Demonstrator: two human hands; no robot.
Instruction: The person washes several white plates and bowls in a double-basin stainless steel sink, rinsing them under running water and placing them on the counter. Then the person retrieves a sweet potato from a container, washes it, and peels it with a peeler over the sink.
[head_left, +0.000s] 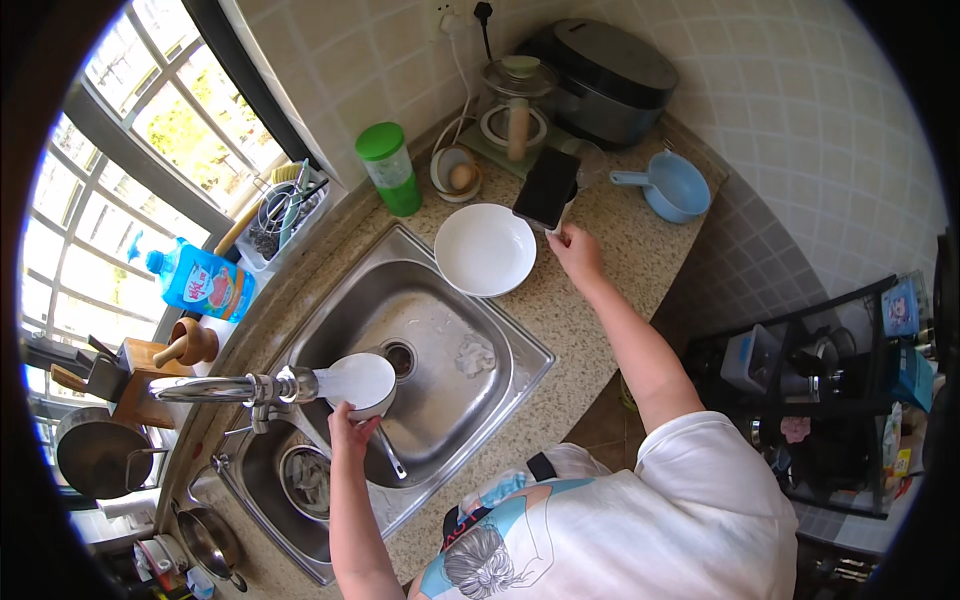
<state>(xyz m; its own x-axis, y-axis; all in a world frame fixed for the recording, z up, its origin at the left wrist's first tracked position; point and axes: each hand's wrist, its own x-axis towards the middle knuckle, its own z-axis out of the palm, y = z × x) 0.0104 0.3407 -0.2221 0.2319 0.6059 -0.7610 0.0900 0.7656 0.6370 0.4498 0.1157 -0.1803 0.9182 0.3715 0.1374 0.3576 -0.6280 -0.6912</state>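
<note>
My left hand (352, 431) grips the rim of a small white bowl (364, 381), tilted under the chrome faucet (217, 388). A pale stream of water runs from the spout into it. Below the bowl, a metal utensil handle (391, 454) lies in the large basin of the stainless steel sink (450, 427). Over the counter, my right hand (579, 259) has its fingers closed at the pale lower end of a black rectangular device (547, 187), which looks like a phone. Just left of that hand, a large white bowl (486, 250) rests by the sink's corner.
A crumpled whitish piece (475, 355) lies near the drain (399, 360). Behind stand a green-lidded container (388, 169), a glass kettle (517, 112) and a dark rice cooker (607, 82). A blue ladle-like scoop (675, 187) sits right; a detergent bottle (206, 281) stands by the window.
</note>
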